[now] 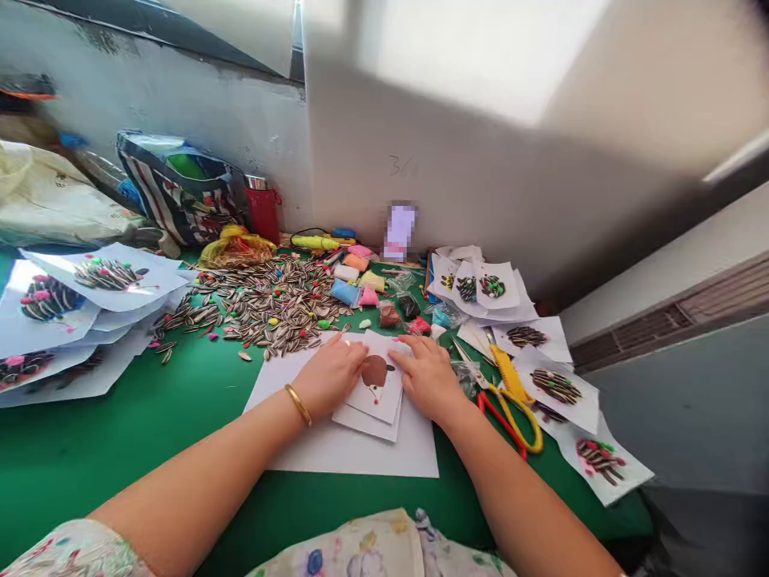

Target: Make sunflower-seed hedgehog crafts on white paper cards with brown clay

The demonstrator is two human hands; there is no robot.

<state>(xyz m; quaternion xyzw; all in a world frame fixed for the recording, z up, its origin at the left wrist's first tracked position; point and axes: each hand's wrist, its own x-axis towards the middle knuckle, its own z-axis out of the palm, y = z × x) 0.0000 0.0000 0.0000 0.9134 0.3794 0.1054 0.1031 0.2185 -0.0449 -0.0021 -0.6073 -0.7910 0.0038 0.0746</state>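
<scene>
My left hand (332, 373) lies on a small white card (380, 393), fingers curled at the card's upper left edge. My right hand (425, 373) rests on the card's right side with the fingers stretched toward a brown clay shape (373, 370) stuck on it. The card sits on a few more cards, on a large white sheet (354, 449). A gold bangle (298, 404) is on my left wrist.
A heap of striped sunflower seeds (264, 303) lies beyond the sheet, with coloured clay blocks (356, 280) behind it. Yellow and red scissors (510, 401) lie to the right among finished seed cards (558, 386). More seed cards (66, 304) are stacked at left; bags (180, 188) stand by the wall.
</scene>
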